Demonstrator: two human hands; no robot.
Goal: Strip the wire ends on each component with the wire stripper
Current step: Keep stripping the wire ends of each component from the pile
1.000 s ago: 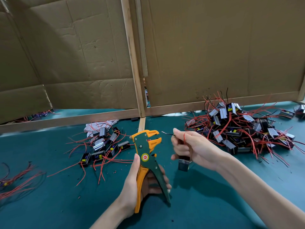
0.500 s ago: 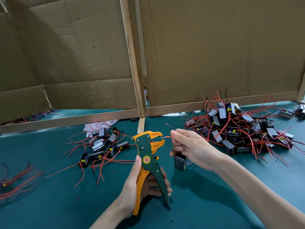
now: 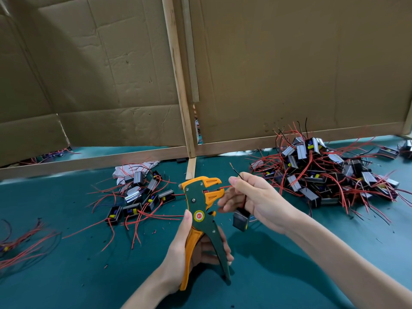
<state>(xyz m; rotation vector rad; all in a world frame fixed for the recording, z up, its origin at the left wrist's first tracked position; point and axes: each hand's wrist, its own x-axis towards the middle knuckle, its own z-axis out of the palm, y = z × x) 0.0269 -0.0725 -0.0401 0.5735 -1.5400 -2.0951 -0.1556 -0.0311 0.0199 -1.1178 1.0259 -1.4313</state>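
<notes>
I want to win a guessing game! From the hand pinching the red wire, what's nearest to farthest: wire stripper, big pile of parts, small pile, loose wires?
1. wire stripper, just left of the right hand pinching the red wire.
2. big pile, on its right.
3. small pile, left, beyond the stripper.
4. loose wires, at the far left edge.

Tip of red wire [image 3: 225,186]: disappearing between the jaws of the wire stripper [image 3: 201,210], its end unreadable.
Body of component [image 3: 240,219]: hanging half hidden behind the right hand [image 3: 252,197].
Stripper handles: lying partly covered by the left hand [image 3: 189,259].
Bundle of loose wires [image 3: 20,246]: running off the left edge.
</notes>
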